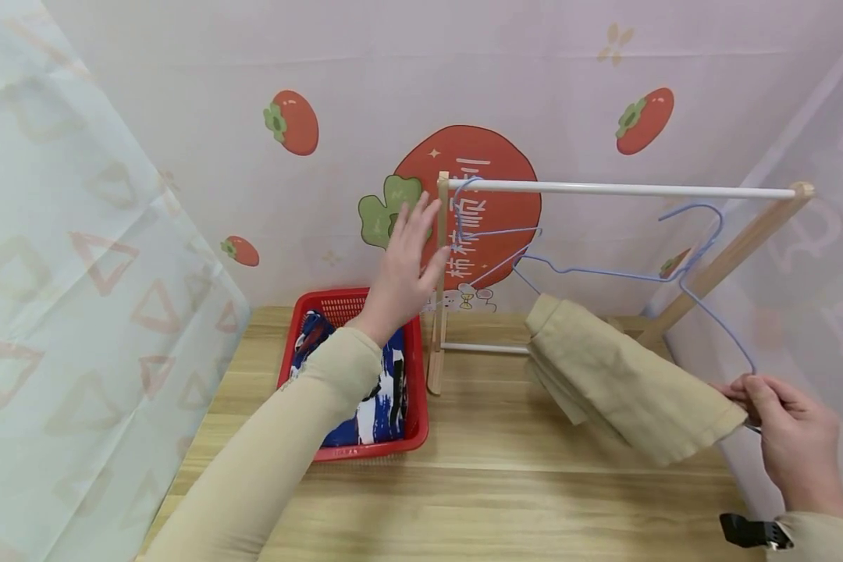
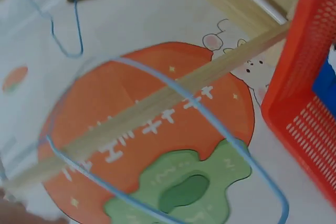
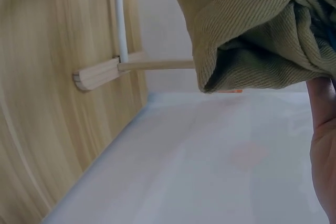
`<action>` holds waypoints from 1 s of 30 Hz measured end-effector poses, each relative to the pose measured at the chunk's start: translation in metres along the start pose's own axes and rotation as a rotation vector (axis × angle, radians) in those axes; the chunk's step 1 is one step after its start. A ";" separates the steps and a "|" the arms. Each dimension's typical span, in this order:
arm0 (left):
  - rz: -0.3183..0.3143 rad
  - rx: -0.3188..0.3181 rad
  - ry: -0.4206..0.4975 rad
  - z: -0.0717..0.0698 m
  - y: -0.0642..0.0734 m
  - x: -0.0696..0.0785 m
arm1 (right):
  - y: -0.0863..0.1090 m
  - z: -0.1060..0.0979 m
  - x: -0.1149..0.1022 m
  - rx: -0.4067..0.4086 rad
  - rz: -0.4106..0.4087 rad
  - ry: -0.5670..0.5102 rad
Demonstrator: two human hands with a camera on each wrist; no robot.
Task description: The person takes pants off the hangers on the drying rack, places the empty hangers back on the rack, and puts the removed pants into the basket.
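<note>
At the right, my right hand (image 1: 790, 429) pinches the lower right corner of a blue wire hanger (image 1: 618, 274), beside the edge of the cloth. A khaki garment (image 1: 625, 375) hangs folded over this hanger, tilted down to the right; its ribbed twill folds fill the top of the right wrist view. The hanger's hook stands below the rack's white rod (image 1: 618, 189), apart from it. My left hand (image 1: 403, 269) is raised with straight fingers beside the rack's left post (image 1: 441, 265), holding nothing. Another blue hanger (image 1: 495, 232), bare, hooks over the rod's left end.
A red plastic basket (image 1: 421, 390) with blue, white and black patterned cloth (image 1: 379, 398) stands on the wooden table (image 1: 506, 499) left of the rack. The rack's slanted right post (image 1: 730, 265) is close to the right wall sheet. A printed sheet (image 1: 569, 78) covers the back.
</note>
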State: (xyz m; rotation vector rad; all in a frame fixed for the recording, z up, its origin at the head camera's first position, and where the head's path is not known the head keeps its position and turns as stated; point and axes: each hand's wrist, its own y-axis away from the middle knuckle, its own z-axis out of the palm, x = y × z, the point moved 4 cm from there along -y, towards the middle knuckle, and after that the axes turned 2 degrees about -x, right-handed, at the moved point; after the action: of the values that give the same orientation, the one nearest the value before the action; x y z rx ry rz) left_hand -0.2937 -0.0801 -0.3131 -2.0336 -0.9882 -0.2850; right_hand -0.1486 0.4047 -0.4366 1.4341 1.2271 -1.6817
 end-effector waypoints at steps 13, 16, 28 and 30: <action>0.579 -0.202 -0.446 0.061 0.049 0.046 | 0.004 0.010 0.004 -0.072 -0.036 -0.242; 0.603 -0.297 -0.509 0.080 0.059 0.046 | 0.005 0.013 0.004 -0.091 -0.033 -0.269; 0.705 -0.355 -0.665 0.130 0.085 0.034 | 0.010 0.019 0.002 -0.245 0.009 -0.455; 0.725 -0.325 -0.722 0.135 0.088 0.032 | 0.011 0.020 0.002 -0.270 0.022 -0.465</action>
State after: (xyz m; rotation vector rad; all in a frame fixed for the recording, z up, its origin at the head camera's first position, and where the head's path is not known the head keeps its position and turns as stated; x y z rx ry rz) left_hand -0.2279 0.0108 -0.4326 -2.7093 -0.5350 0.7657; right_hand -0.1478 0.3820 -0.4416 0.8321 1.1130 -1.6391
